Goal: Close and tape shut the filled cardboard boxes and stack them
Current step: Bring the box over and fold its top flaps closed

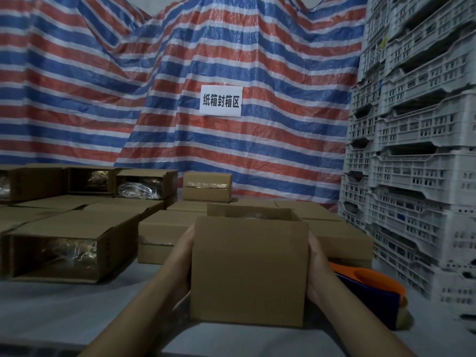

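I am holding the open cardboard box [249, 269] above the counter [64, 307], my left hand [183, 256] and right hand [316, 264] grasping its sides; an orange tape dispenser [371, 287] is lying just right.

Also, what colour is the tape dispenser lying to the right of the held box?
The tape dispenser is orange and dark blue, seen in the head view.

boxes [164, 235] crowd behind, crates [417, 176] wall right
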`<state>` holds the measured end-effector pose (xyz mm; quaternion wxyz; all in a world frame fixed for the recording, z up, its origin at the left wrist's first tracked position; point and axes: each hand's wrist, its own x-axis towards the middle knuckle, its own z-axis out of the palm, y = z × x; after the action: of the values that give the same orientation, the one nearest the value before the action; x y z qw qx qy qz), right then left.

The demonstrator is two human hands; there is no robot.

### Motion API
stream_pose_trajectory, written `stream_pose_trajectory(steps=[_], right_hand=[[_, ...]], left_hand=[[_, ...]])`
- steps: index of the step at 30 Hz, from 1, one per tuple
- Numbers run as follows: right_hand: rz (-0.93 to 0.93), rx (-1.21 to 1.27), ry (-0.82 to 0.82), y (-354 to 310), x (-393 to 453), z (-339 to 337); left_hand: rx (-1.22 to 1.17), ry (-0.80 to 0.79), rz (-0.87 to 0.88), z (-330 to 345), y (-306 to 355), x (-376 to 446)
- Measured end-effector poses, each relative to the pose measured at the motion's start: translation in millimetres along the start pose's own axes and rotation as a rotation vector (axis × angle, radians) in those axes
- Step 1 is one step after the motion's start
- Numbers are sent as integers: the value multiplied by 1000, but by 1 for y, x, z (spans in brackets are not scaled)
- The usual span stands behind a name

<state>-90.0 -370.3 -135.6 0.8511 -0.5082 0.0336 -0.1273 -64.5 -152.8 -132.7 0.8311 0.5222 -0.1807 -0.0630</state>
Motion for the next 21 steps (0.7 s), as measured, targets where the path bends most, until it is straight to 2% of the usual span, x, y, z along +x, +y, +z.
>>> stream_pose_trajectory(steps=[5,12,21], right_hand=[[-21,-35,-10,-1,-3,2],[-21,-46,-13,-1,-4,0],[-69,-133,-52,-3,-3,-2]], left_hand=[[58,96,53,-6,3,6],[99,28,55,-10,3,6],[135,80,91,-1,1,3]])
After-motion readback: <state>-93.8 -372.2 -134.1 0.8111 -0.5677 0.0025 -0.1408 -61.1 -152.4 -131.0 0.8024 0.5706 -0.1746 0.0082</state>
